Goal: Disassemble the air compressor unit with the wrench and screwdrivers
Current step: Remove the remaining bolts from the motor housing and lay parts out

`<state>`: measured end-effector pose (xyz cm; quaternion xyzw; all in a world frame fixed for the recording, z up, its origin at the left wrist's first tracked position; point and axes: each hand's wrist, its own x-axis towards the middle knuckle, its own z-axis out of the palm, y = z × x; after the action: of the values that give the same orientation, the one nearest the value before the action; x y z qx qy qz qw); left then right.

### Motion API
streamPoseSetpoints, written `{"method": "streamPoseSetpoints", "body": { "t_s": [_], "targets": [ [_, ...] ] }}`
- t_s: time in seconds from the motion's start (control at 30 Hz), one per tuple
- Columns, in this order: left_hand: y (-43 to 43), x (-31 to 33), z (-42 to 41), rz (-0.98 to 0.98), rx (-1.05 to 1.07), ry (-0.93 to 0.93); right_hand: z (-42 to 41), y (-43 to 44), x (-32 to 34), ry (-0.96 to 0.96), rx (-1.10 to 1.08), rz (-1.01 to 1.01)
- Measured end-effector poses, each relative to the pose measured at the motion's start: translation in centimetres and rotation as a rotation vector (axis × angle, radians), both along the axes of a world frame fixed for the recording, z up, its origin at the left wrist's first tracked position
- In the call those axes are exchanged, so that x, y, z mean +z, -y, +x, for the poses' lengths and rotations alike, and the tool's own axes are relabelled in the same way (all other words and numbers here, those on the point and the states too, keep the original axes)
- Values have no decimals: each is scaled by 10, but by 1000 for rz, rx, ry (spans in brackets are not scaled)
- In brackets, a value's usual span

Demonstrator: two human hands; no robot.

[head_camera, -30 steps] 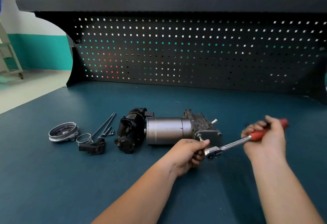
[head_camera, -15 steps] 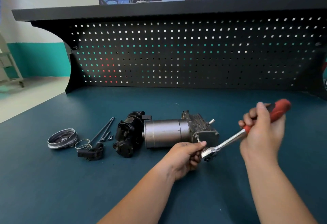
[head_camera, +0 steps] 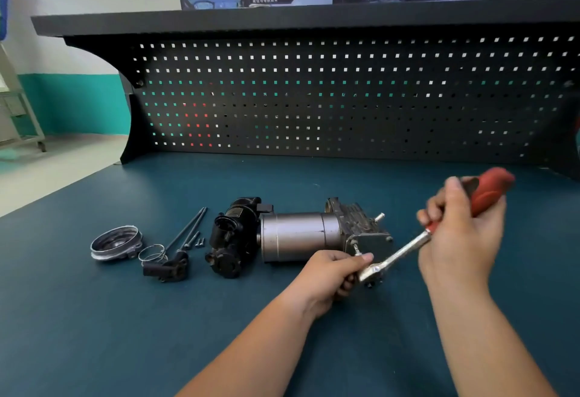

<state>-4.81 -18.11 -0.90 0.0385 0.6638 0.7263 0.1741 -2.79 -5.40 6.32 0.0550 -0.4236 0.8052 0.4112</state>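
The air compressor unit (head_camera: 301, 235) lies on its side on the blue bench, a grey metal cylinder with a black housing (head_camera: 233, 235) at its left end and a finned metal block (head_camera: 361, 227) at its right end. My right hand (head_camera: 461, 230) grips the red handle of a ratchet wrench (head_camera: 405, 249). The wrench slants down to the left, its head at the block's lower front corner. My left hand (head_camera: 329, 275) curls round the wrench head there, thumb on top. A loosened bolt sticks out of the block just above my thumb.
Removed parts lie to the left: a round metal cover (head_camera: 114, 242), a wire ring clip (head_camera: 152, 253), a small black fitting (head_camera: 166, 268), two long bolts (head_camera: 188, 228) and small screws (head_camera: 199, 241). A black pegboard (head_camera: 345, 98) walls the back of the bench.
My right hand has swung the red wrench handle upward and away from me, from nearly level to steeply slanted. My left hand has stayed at the wrench head.
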Motion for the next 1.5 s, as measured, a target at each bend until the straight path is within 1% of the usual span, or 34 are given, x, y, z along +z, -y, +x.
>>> {"method": "streamPoseSetpoints", "body": {
  "t_s": [0.13, 0.2, 0.27, 0.33, 0.43, 0.5, 0.6, 0.67, 0.73, 0.8, 0.87, 0.93, 1.0, 1.03, 1.07, 1.1, 1.13, 1.27, 1.33, 1.4, 1.47, 1.5],
  "targets": [
    [-5, 0, -1, 115, 46, 77, -17, -27, -14, 268, 103, -482],
    [-7, -2, -1, 151, 52, 96, -23, -36, -26, 361, 187, -672],
    [-8, -3, -1, 170, 46, 105, -28, -42, -39, 430, 240, -755],
    [-9, -3, -1, 189, 40, 116, -30, -42, -48, 470, 251, -786],
    [-9, -4, 0, 199, 34, 129, -29, -40, -44, 436, 204, -745],
    [-8, -4, 1, 206, 43, 143, -26, -37, -32, 342, 126, -621],
    [-8, -4, 0, 193, 41, 149, -17, -23, -11, 152, 32, -309],
    [-8, -4, 1, 168, 26, 138, -8, -8, -1, 32, 22, -76],
    [-8, -2, 1, 144, 22, 132, -5, 5, 7, -37, 55, 128],
    [-8, 0, 1, 137, 40, 139, -6, 16, 16, -37, 99, 343],
    [-7, 1, 2, 122, 53, 140, -7, 27, 25, 4, 94, 619],
    [-8, 1, 2, 102, 59, 140, -7, 39, 28, 1, 100, 839],
    [-8, -2, 1, 92, 55, 131, -7, 48, 27, -16, 131, 964],
    [-9, -2, 1, 87, 53, 125, -6, 49, 26, -19, 132, 984],
    [-9, -2, 1, 88, 54, 120, -6, 50, 25, -15, 123, 954],
    [-8, -2, 1, 94, 57, 111, -5, 47, 25, 1, 122, 867],
    [-8, -1, 0, 100, 60, 95, -6, 42, 25, 21, 133, 736],
    [-7, -1, -2, 106, 52, 77, -18, 6, 21, 95, 140, 75],
    [-7, -1, -2, 114, 34, 82, -27, -17, 10, 194, 143, -240],
    [-7, -2, -2, 125, 13, 75, -34, -34, -12, 320, 195, -519],
    [-8, -1, -1, 128, 7, 64, -38, -42, -34, 429, 260, -703],
    [-8, -1, -1, 127, 9, 61, -39, -43, -42, 462, 280, -751]
  ]
}}
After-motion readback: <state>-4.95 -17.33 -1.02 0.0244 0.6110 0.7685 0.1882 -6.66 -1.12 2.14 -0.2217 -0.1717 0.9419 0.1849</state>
